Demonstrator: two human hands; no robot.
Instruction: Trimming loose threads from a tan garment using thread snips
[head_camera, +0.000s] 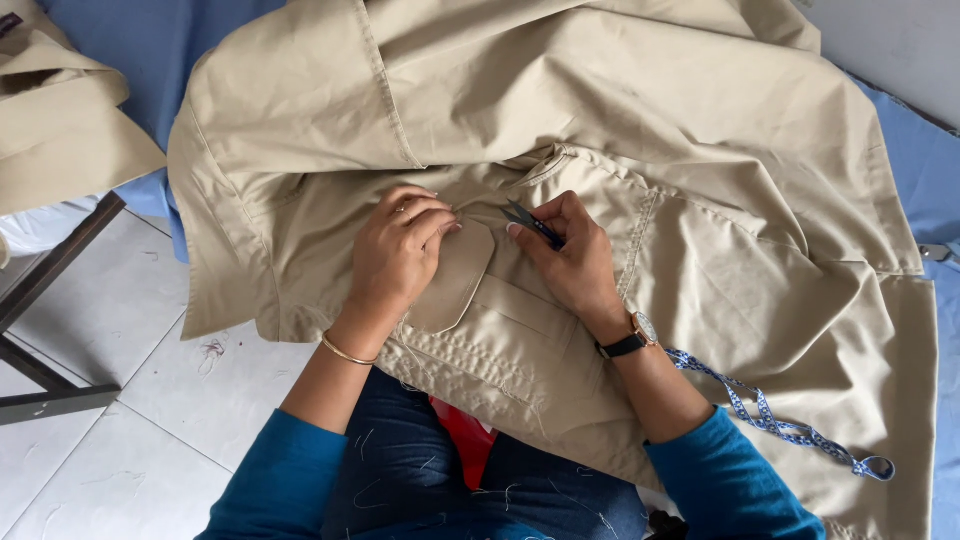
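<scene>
A beige garment (600, 120) is spread over a blue-covered surface and hangs onto my lap. My left hand (398, 255) pinches the fabric at the top of a rounded pocket flap (455, 280). My right hand (570, 255) holds small dark thread snips (528, 222), their tips pointing at the flap's upper edge beside the left fingers. A gold bangle sits on my left wrist, a watch with a black strap on my right. Loose threads hang from the garment's lower hem.
A blue patterned ribbon (780, 425) trails from under my right forearm over the garment. More beige cloth (60, 110) lies at the upper left above a dark metal frame (50, 290). White tiled floor (130, 400) shows at the lower left.
</scene>
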